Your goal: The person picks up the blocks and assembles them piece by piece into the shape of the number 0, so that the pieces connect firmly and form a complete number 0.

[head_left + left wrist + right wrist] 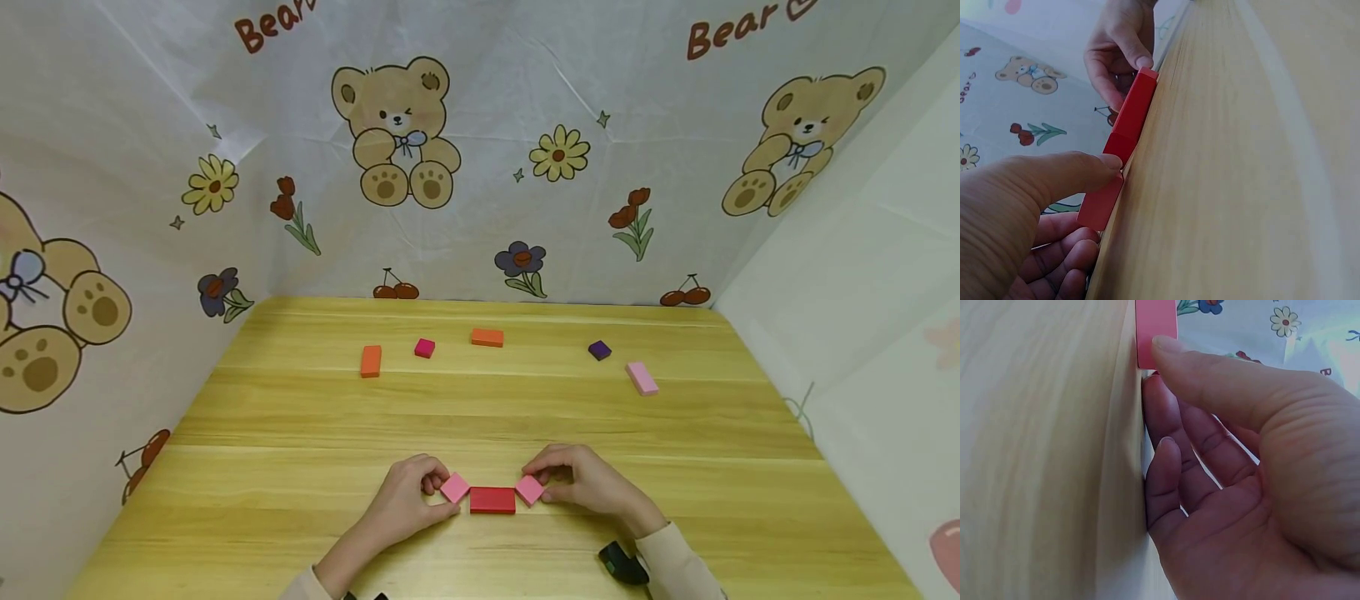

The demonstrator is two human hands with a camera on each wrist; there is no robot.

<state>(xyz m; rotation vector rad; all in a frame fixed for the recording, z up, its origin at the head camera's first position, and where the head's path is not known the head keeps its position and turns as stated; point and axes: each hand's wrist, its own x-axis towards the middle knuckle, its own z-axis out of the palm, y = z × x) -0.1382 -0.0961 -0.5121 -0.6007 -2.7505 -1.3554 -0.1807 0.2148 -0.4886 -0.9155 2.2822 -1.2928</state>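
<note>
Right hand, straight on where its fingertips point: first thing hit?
For the right hand, first the pink block it holds, then probably the red block just left; exact contact between blocks is unclear.

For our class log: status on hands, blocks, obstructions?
Left hand pinches left pink block. Right hand pinches right pink block. Red rectangular block between them. No visible obstruction.

"Bear" [731, 32] appears twice on the white backdrop [495, 100].
</note>
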